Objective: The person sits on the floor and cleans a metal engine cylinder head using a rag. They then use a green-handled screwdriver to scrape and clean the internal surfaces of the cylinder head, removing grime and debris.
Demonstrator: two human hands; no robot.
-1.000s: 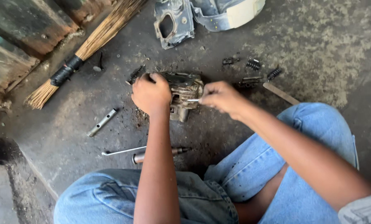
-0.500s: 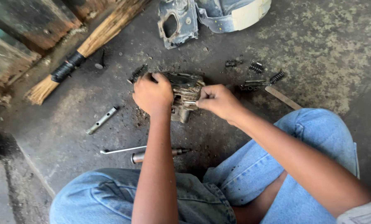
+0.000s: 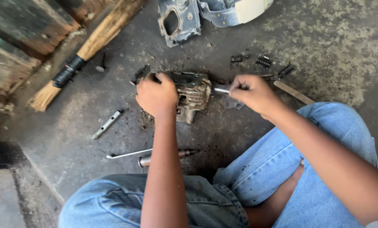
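Observation:
A dirty finned metal engine cylinder (image 3: 194, 93) lies on the concrete floor in front of my knees. My left hand (image 3: 156, 94) grips its left side and holds it down. My right hand (image 3: 253, 93), just to the right of the cylinder, is closed around a thin metal tool (image 3: 221, 90) whose light tip points left toward the cylinder without touching it.
A straw broom (image 3: 77, 62) lies at the upper left beside wooden boards. A grey engine casing (image 3: 177, 20) sits at the top. Small springs (image 3: 264, 62) and a flat bar (image 3: 293, 92) lie right of my hand. A tube socket (image 3: 106, 124), a thin rod (image 3: 129, 154) and a short tool (image 3: 167, 157) lie nearer.
My right hand has pulled away to the right from the cylinder, taking the thin tool out with it. My left hand has stayed on the cylinder.

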